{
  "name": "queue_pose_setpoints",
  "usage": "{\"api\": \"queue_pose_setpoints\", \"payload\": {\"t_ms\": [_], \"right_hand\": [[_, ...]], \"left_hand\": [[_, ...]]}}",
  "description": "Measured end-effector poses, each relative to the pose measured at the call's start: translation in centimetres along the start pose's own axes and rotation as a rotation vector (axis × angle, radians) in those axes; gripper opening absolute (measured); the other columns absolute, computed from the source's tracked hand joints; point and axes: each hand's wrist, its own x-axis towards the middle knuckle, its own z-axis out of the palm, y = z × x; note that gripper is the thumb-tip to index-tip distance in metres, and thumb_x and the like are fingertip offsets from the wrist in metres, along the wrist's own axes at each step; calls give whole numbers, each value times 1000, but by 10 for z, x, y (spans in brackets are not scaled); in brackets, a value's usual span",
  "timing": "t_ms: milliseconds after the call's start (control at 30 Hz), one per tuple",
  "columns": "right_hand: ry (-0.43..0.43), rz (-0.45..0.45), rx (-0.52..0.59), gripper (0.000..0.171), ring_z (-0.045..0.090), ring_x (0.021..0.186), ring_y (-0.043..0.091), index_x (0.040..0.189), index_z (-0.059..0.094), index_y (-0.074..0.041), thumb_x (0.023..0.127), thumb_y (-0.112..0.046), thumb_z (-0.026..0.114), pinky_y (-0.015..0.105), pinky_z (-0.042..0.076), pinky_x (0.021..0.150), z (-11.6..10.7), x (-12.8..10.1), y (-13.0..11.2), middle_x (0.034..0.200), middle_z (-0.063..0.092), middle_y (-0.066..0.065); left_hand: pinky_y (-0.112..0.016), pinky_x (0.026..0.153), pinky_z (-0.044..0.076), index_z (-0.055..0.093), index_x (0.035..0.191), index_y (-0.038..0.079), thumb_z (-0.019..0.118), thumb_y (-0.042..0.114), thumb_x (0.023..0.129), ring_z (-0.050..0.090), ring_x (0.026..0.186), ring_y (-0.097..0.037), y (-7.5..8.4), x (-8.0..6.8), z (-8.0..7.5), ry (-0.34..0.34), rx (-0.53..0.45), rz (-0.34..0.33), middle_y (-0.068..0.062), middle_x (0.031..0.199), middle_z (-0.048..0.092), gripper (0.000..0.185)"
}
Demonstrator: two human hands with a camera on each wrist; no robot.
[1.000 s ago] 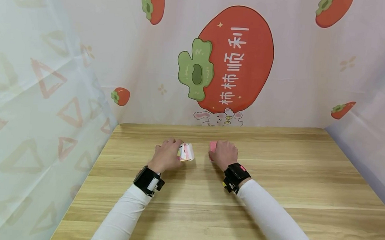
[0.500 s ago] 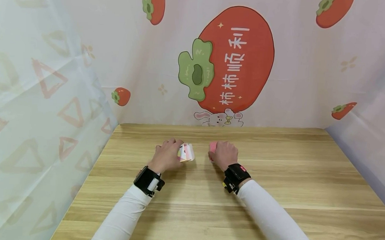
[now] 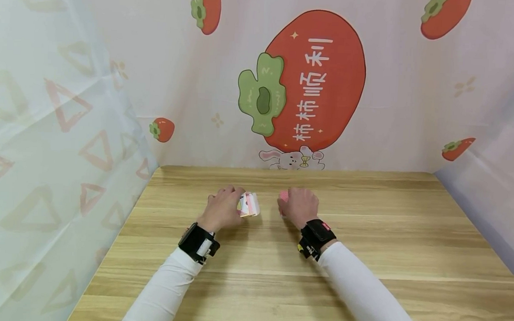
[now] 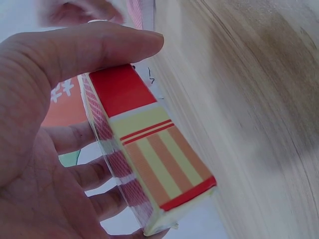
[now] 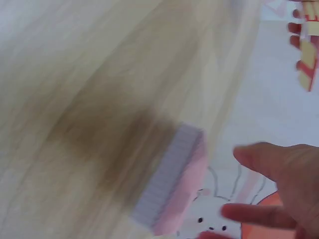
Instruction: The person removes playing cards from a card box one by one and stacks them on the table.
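A playing card box (image 4: pixel 149 134) with red, cream and striped panels is in my left hand (image 3: pixel 222 209). The thumb lies along one narrow side of the box and the fingers are behind it. In the head view, the box's white flap end (image 3: pixel 251 204) points right. Beside my right hand (image 3: pixel 300 208) is a deck of cards (image 5: pixel 172 181), pink on its back with pale layered edges. The right wrist view, slightly blurred, shows the thumb and fingers spread apart from the deck. From the head view, the hand hides most of the deck (image 3: pixel 283 197).
Both hands are over the far part of a wooden table (image 3: pixel 260 285). A white cloth backdrop (image 3: pixel 226 82) with printed persimmons rises at the table's back edge. A patterned cloth (image 3: pixel 45 170) hangs along the left side.
My right hand has shifted very slightly right beside the deck. The left hand and the card box stay where they were.
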Motion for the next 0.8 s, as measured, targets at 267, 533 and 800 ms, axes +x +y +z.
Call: {"api": "queue_pose_setpoints", "payload": {"t_ms": [267,533,800], "right_hand": [[99,-465,398,6,66,82,19,94,77,-8,89,-11,77,33,54,73,-7,-4,-17,89,71,2],[15,-625,419,6,59,85,14,93,80,-12,88,-12,80,29,50,77,-5,-9,-24,85,67,-5],[-170,-371,460,18,53,69,9,78,72,-17,90,-28,79,26,43,62,-3,-10,-25,70,61,-10]], "left_hand": [[-59,82,45,59,136,10,87,17,71,56,100,-32,3,2,1,-7,19,21,-12,115,60,71],[-58,83,45,59,136,11,87,16,70,55,101,-31,5,2,2,-16,17,42,-11,115,60,71],[-56,83,44,59,136,12,87,18,71,55,102,-30,8,3,2,-8,15,63,-9,115,60,72]]}}
